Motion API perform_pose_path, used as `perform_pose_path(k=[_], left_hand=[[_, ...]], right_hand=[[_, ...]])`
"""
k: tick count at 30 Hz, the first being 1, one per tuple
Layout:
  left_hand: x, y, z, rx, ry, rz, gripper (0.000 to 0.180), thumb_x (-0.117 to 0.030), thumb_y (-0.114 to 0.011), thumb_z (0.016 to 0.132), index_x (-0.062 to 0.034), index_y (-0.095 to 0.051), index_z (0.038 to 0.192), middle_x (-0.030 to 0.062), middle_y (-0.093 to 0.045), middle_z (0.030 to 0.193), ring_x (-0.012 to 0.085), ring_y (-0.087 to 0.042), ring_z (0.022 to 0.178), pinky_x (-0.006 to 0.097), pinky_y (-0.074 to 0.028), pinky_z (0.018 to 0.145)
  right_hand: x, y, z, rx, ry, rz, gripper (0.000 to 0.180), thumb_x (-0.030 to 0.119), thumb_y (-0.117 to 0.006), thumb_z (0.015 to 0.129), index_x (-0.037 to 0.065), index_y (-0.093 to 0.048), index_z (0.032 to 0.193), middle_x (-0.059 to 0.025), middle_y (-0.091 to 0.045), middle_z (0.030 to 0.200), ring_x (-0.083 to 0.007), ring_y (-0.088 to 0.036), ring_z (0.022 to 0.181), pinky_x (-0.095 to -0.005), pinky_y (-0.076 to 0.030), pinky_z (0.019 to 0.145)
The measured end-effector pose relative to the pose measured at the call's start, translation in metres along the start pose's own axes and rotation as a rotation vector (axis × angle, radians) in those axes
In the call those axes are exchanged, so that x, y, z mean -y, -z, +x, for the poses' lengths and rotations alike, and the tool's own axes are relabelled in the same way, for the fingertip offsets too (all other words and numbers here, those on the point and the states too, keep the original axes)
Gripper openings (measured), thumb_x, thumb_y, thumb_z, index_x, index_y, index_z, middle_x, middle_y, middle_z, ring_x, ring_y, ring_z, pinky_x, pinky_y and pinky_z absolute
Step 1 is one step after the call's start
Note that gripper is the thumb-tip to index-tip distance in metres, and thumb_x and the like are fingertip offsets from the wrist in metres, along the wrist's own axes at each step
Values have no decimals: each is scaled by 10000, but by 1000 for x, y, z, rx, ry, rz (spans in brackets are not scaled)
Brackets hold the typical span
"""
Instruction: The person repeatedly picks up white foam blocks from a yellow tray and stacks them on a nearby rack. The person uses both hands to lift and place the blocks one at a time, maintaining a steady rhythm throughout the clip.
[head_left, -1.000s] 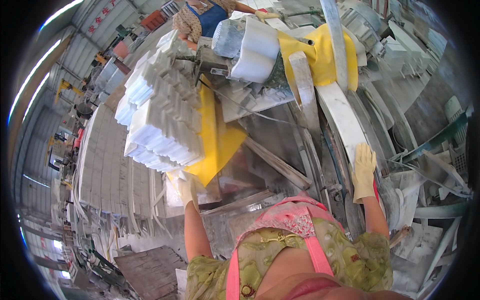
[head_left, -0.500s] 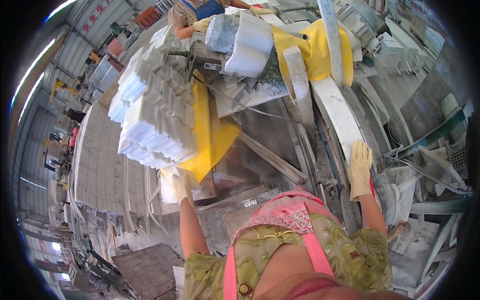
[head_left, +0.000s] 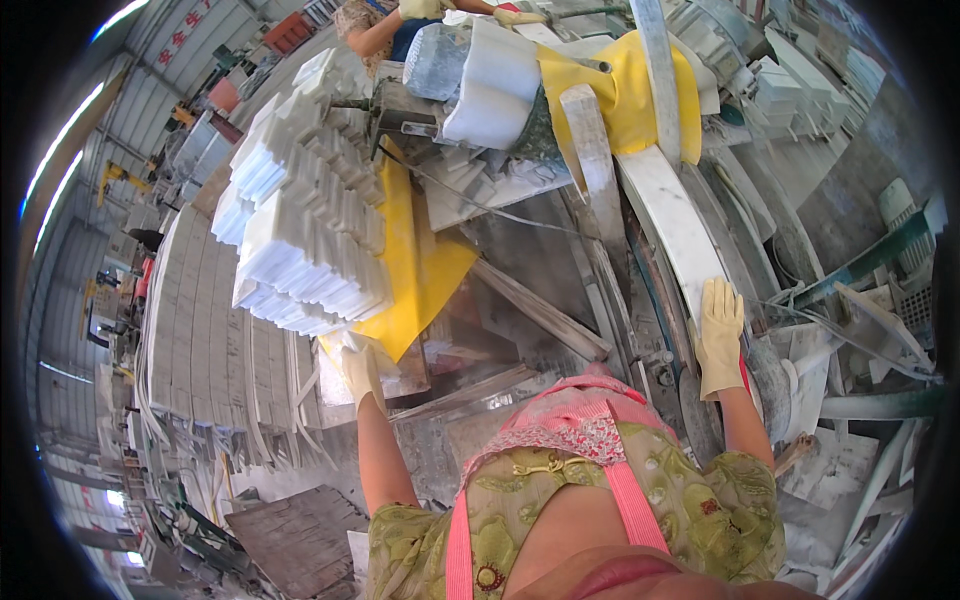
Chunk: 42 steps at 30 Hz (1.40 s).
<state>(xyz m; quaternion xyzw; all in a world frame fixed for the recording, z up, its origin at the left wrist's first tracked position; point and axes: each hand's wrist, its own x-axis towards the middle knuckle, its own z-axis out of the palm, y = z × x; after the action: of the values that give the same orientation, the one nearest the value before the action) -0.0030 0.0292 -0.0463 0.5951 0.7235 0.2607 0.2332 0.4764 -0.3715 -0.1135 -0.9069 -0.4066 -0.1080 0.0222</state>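
Observation:
My right hand (head_left: 719,340), in a cream rubber glove, lies flat with its fingers stretched out on the near end of a long white marble strip (head_left: 672,220). The strip runs away from me, its far end at a yellow sheet (head_left: 630,90) draped over the machine. My left hand (head_left: 362,368), gloved alike, rests low by the near foot of a tall stack of white marble pieces (head_left: 305,250). Its fingers are extended but blend partly with the pale stone. Beside that hand hangs another yellow sheet (head_left: 415,285).
A motor-like machine part (head_left: 490,85) with a white cover stands ahead. Across it works another person (head_left: 370,30) in gloves. A grey upright bar (head_left: 655,80) rises near the strip. Wooden lengths (head_left: 540,310) lie between my hands, and long grey slabs (head_left: 200,320) stand at left.
The other person's gloved hand has lifted away from the machine's near end. My two hands have kept their places, and the view has shifted slightly.

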Motion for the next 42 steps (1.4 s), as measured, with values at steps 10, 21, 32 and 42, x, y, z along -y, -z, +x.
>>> perform_pose_path(k=[10,21,32,42], left_hand=[[9,-3,7,3,6,-11,542,-220,-655,853,105,-549,1274,312,-666,1153,425,-669,1053,446,-519,908],[20,-6,17,3,-1,4,572,-235,-656,841,107,-542,1286,322,-674,1147,439,-675,1056,459,-524,908],[20,-7,17,22,32,-39,653,-240,-653,854,86,-489,1395,299,-648,1233,404,-653,1126,432,-504,958],[12,-3,10,10,11,-29,543,-220,-645,832,98,-561,1264,306,-681,1129,428,-689,1014,444,-540,888]], right_hand=[[0,4,-4,25,-10,3,834,286,-708,856,16,-312,1539,-190,-368,1577,-349,-333,1467,-527,-212,1227],[-2,2,-11,-14,-22,53,819,273,-717,845,10,-336,1521,-215,-379,1561,-363,-351,1453,-539,-226,1222],[-2,8,-19,-28,-4,23,822,285,-720,841,8,-342,1516,-215,-394,1544,-352,-362,1442,-532,-230,1222],[-6,7,-25,-13,2,14,825,284,-709,847,4,-329,1524,-218,-384,1553,-358,-352,1451,-530,-229,1222]])
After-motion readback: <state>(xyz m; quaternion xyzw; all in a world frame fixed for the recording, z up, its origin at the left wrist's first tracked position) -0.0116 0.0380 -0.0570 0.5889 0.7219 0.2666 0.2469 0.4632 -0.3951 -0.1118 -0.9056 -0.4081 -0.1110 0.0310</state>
